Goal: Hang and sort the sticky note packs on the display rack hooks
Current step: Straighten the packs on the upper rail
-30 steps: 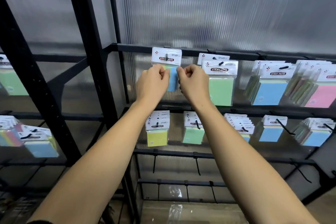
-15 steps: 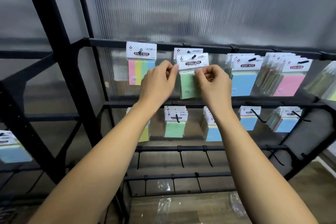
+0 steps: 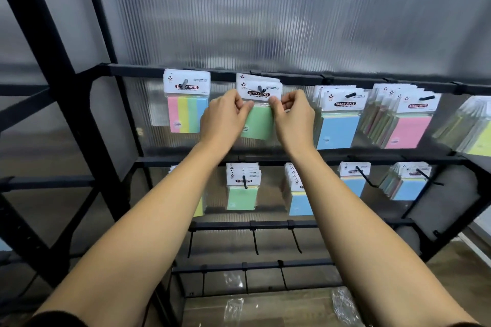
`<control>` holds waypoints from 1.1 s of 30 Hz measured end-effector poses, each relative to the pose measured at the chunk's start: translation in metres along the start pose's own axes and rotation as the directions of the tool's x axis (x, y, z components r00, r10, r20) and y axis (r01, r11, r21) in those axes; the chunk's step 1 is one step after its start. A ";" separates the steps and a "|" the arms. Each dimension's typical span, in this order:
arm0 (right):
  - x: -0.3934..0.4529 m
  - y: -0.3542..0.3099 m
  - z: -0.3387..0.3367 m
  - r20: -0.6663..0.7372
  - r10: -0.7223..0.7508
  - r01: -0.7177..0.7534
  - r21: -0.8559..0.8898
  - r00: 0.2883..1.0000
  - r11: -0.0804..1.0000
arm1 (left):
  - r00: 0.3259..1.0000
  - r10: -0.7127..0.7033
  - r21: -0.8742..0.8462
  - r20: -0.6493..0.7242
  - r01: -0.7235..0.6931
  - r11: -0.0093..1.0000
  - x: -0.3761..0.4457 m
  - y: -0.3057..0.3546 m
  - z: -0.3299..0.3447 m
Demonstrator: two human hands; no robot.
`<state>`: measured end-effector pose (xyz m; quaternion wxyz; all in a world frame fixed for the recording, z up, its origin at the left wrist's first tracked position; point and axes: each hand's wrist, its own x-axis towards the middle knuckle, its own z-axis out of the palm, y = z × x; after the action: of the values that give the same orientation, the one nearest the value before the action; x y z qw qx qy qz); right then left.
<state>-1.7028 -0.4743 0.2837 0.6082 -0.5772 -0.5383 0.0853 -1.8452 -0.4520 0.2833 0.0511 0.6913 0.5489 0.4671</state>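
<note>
Green sticky note pack [image 3: 259,122], pinched by both hands, beside striped pack [image 3: 187,114].

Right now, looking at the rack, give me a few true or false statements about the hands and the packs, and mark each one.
1. Both hands pinch the green pack on the top rail. True: the left hand and right hand hold it at either side, just under its header card.
2. The striped pack hangs to the right of the green pack. False: it hangs to its left.
3. The pink pack is on the top rail. True.
4. Every hook on the rack carries packs. False: the bare hooks on the lower rails carry nothing.
5. The right hand is open and idle. False: its fingers are curled on the pack.
</note>
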 end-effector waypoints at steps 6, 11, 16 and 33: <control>0.022 0.003 0.008 0.011 0.012 -0.012 -0.029 1.000 1.000 | 0.998 -0.061 0.000 0.026 0.061 0.998 0.014 0.003 0.009; 0.016 0.005 0.004 0.027 0.040 -0.039 -0.024 0.999 0.999 | 0.999 -0.041 0.001 -0.011 0.041 0.999 0.001 0.003 0.010; -0.012 0.010 -0.015 0.046 0.034 -0.032 -0.039 0.998 0.999 | 0.997 0.071 -0.013 -0.018 -0.071 0.997 -0.027 0.017 0.018; 0.013 0.065 -0.134 -0.162 0.015 -0.034 -0.117 0.987 0.992 | 0.985 0.159 -0.118 0.067 -0.150 0.982 -0.042 0.106 0.082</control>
<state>-1.5625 -0.5258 0.2720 0.6128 -0.6242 -0.4844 0.0135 -1.7102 -0.4910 0.2748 0.0744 0.7453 0.4640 0.4730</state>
